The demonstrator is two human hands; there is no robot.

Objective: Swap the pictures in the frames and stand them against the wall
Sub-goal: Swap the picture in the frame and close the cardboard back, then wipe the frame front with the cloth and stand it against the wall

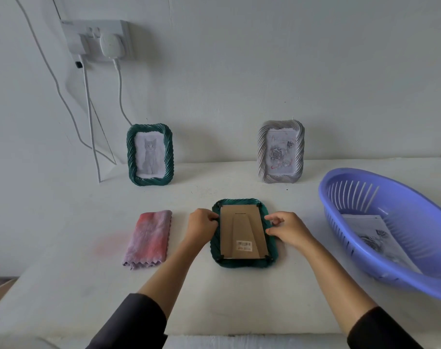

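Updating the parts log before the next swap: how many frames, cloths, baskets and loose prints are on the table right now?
Picture frames: 3 (green cat frame, white rose frame, face-down green frame)
Folded cloth: 1
Purple basket: 1
Loose rose print inside it: 1 visible
Total: 6

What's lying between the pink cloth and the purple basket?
Head view: a green frame lies face down there, left hand and right hand holding its sides.

face-down green frame [242,233], upright cat frame [150,154]
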